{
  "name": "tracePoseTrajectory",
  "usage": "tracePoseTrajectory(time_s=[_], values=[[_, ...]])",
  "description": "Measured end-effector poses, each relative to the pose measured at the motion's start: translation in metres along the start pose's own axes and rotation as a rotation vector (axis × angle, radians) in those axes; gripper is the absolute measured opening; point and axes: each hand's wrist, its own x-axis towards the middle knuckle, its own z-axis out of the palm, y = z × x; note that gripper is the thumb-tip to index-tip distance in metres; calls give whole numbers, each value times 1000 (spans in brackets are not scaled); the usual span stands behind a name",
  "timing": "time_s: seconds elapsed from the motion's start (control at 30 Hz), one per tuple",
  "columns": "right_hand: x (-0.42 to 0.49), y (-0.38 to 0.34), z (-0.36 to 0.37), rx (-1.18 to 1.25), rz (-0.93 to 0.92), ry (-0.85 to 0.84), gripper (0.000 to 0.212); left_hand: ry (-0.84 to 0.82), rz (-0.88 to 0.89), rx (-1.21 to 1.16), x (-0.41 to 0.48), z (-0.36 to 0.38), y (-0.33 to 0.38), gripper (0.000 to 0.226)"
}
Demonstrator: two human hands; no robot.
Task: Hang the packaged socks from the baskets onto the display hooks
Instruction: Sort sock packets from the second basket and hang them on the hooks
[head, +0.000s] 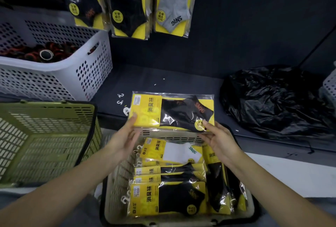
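— What is hidden?
— The fingers of both hands, under the sock pack; only thumbs show.
— And the hands?
— The left hand and right hand pinch its ends, above the far rim of the basket.

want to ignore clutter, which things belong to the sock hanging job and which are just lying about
Job: black sock pack held by left hand and right hand, beige basket of sock packs, hung packs.
Lying about: white basket, empty green basket, black plastic bag.
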Motion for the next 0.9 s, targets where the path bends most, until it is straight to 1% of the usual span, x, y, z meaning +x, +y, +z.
tracePoseTrajectory(time_s=[0.07,0.13,0.17,0.2,0.27,0.3,0.37,0.4,0.47,0.53,0.57,0.6,0.67,0.77,0.83,0.9], values=[[-4,-1,8,70,1,-33,40,-57,31,-63,-4,9,6,56],[-7,3,13,80,19,-81,47,-121,58,-57,-6,17,8,45],[-7,5,14,9,29,-109,48,-143,70,-57,-8,21,8,42],[-9,6,17,-117,38,-125,54,-152,91,-49,-9,23,9,41],[-8,7,18,-410,20,-102,74,-147,175,47,-11,27,14,41],[-5,7,17,-487,-5,-71,85,-143,229,130,-12,28,17,41],[-1,5,17,-533,-62,-30,100,-161,360,307,-13,31,18,30],[1,4,18,-541,-95,-29,102,-186,440,402,-14,33,17,27],[3,3,21,-597,-196,-62,97,-240,585,614,-10,36,15,30],[3,3,26,-697,-296,-117,93,-292,633,830,-5,40,12,32],[3,3,28,-717,-318,-159,87,-332,622,912,-1,41,8,32],[4,5,30,-723,-318,-196,77,-378,592,974,4,41,3,33],[6,13,28,-749,-272,-214,61,-448,511,1091,13,37,-12,36],[9,27,19,-802,-207,-179,52,-466,422,1208,24,24,-28,47],[10,31,16,-807,-211,-157,48,-450,393,1229,29,20,-31,52],[11,29,18,-800,-243,-132,45,-432,390,1213,29,23,-29,50]])
